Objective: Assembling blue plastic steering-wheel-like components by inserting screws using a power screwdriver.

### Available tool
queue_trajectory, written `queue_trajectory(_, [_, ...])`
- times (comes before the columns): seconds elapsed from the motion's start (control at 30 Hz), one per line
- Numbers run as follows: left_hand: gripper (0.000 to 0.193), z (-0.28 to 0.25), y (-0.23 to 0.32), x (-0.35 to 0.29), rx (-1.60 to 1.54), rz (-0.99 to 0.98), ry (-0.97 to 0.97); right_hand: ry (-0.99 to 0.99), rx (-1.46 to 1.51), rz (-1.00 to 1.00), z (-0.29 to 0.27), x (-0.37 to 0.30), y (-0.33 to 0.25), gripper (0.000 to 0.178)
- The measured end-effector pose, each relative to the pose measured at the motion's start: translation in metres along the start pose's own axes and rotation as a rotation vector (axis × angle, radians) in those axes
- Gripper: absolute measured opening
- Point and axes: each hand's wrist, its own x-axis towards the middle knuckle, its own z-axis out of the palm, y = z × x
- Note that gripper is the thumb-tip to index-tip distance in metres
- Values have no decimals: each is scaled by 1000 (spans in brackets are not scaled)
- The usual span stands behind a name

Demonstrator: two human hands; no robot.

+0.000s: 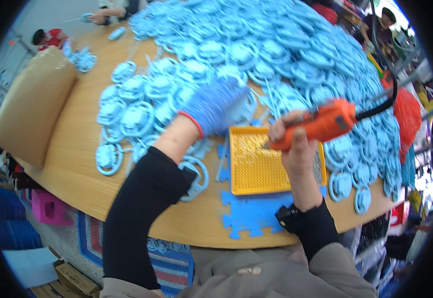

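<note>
My right hand (296, 144) is closed around an orange electric screwdriver (328, 120), its bit pointing left over a yellow tray (261, 186). Small screws (249, 148) appear to lie in that perforated tray. A black cable (378, 109) runs from the tool's rear toward the upper right. My left hand (214, 107), in a blue glove, reaches over light blue round plastic parts (137, 119) left of and beyond the tray. Motion smears its fingers, and one part (244, 110) shows right beside them; whether they grip it is unclear.
A large pile of the same plastic parts (276, 39) covers the far and right table. Blue foam matting (246, 213) lies under the tray. A brown padded package (40, 104) stands at the left edge. Another person's hand (97, 18) and several people are beyond.
</note>
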Motion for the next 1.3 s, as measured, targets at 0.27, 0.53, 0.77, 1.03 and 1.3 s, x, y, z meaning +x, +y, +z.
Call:
queue_trajectory(0.27, [63, -61, 48, -30, -4, -238, 55, -71, 9, -32, 0, -9, -2, 39])
queue_trajectory(0.53, [65, -67, 158, -163, -338, -289, 213, -39, -31, -74, 11, 3, -15, 48])
queue_trajectory(0.77, [69, 13, 228, -172, -366, -361, 255, -84, 4, -75, 29, -24, -77, 54])
queue_trajectory(1.03, [38, 1, 212, -140, -339, -368, 632, -144, 190, -81, 23, -62, -95, 49])
queue_trajectory(1.3, [14, 17, 211, -140, -393, -238, 573, -148, 186, -61, 19, -83, -105, 50])
